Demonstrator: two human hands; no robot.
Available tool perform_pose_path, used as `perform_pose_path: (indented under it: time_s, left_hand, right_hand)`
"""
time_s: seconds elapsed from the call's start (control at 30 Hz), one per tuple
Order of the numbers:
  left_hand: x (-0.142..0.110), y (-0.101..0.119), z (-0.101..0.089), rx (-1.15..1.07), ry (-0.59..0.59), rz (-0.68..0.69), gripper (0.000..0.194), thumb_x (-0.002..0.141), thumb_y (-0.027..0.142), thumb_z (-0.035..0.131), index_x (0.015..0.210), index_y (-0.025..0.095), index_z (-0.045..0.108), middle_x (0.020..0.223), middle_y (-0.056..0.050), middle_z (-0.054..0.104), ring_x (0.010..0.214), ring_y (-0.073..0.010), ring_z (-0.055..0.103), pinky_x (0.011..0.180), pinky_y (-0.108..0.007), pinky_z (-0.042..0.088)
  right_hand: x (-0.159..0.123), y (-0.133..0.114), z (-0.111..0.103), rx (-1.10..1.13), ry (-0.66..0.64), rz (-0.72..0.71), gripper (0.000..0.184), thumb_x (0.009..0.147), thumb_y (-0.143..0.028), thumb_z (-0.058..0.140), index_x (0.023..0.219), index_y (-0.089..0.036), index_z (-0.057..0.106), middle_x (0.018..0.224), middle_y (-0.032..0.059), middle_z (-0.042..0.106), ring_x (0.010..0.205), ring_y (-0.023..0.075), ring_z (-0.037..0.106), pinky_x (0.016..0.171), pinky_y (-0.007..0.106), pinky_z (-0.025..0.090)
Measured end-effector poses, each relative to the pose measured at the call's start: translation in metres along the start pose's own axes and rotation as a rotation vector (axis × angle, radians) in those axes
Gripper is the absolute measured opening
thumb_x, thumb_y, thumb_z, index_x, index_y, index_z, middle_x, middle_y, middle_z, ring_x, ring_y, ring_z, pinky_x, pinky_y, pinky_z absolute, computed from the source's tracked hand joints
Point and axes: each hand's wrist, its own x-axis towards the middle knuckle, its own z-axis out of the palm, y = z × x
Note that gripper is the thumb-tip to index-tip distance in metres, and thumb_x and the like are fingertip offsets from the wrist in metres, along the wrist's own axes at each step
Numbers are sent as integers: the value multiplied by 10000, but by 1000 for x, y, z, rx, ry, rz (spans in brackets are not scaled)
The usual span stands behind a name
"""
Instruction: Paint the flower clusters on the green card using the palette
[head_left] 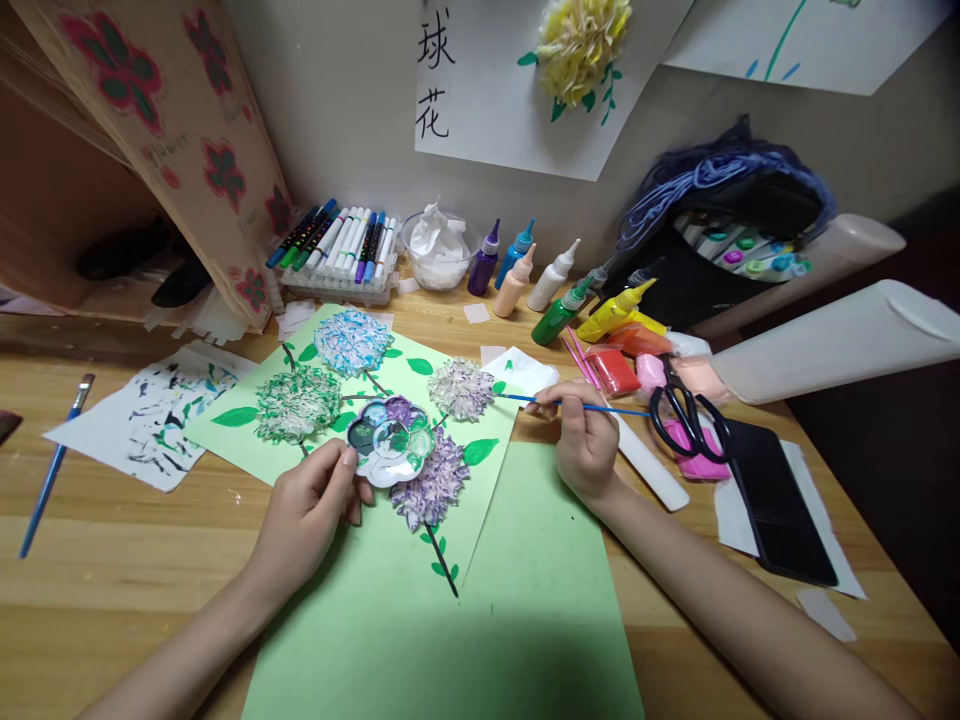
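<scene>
My left hand (311, 510) holds a white flower-shaped paint palette (391, 440) by its near-left edge, above a light green sheet (360, 400) painted with several round flower clusters. My right hand (583, 440) grips a thin blue paintbrush (600, 406) lying level, its tip pointing left toward the pale purple-white flower (460, 388) at the sheet's right edge. A purple flower (435, 485) shows just below the palette. A second, blank green sheet (480, 610) lies closer to me, under both forearms.
Paint bottles (525, 275), a marker rack (337, 245) and a bowl of tissue (437, 250) line the wall. Scissors (686, 415), clay pieces (622, 365) and a black tablet (776, 510) sit right. A paint-smeared paper (161, 410) and a spare brush (56, 465) lie left.
</scene>
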Motion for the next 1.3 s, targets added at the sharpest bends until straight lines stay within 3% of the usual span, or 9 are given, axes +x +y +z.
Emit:
perform_pose_path:
  time_s: [0.13,0.3,0.43,0.57,0.73,0.87,0.97,1.1,1.3]
  left_hand:
    - [-1,-1,0,-9,-3,1,347,947,403,393,660,219,464,563,47,582,500,-116,540,557,-257,411]
    - [0,-1,1,-2,0,9,345,947,399,393,661,218,461,560,48,576,496,-114,537,558,-257,410]
    - [0,-2,0,3,-5,12,352,946,412,396,658,219,460,564,44,583,503,-117,534,563,-261,406]
    - [0,-3,0,9,-5,14,357,948,412,388,656,221,464,560,41,585,504,-122,529,564,-265,402]
    - [0,0,1,9,-1,17,349,945,405,397,654,222,456,552,45,582,505,-121,539,560,-259,404]
    - [0,1,1,9,0,23,345,946,399,395,662,219,470,556,46,584,501,-115,536,559,-252,406]
    - [0,1,1,2,2,23,343,947,399,397,668,218,477,551,50,578,490,-109,521,548,-245,400]
    - [0,0,1,-1,4,29,342,950,400,401,673,214,474,543,54,571,488,-101,515,548,-235,395]
    - [-2,2,3,-43,-9,27,326,958,380,391,684,210,442,578,51,590,462,-89,501,526,-227,394]
  right_hand:
    - [-1,1,0,23,72,8,275,968,-249,391,846,-221,635,755,13,637,678,157,591,635,317,448]
    - [0,-1,-1,-59,4,-56,275,960,-230,399,834,-225,643,737,16,646,691,170,580,639,322,439]
    - [1,-4,-2,-44,68,-134,276,960,-234,386,820,-228,624,705,13,646,685,178,577,662,341,437]
    - [0,-4,-2,-74,-7,-140,262,953,-220,391,820,-226,616,706,10,653,690,178,585,682,342,439]
    - [0,-4,-2,-54,81,-137,289,960,-239,380,787,-223,611,668,5,637,655,172,576,662,336,435]
    - [0,-4,-2,-104,-28,-120,275,952,-226,399,783,-218,615,671,6,638,666,170,571,666,331,430]
    - [0,-2,-3,-100,58,-108,278,955,-222,396,786,-218,617,668,6,634,649,169,567,646,333,420]
    - [-2,-2,-1,3,148,-205,270,963,-276,387,823,-231,614,676,8,637,660,183,601,650,359,425]
    - [-18,-22,4,116,-133,-195,251,960,-282,370,1017,-239,611,880,39,698,842,209,644,722,387,492]
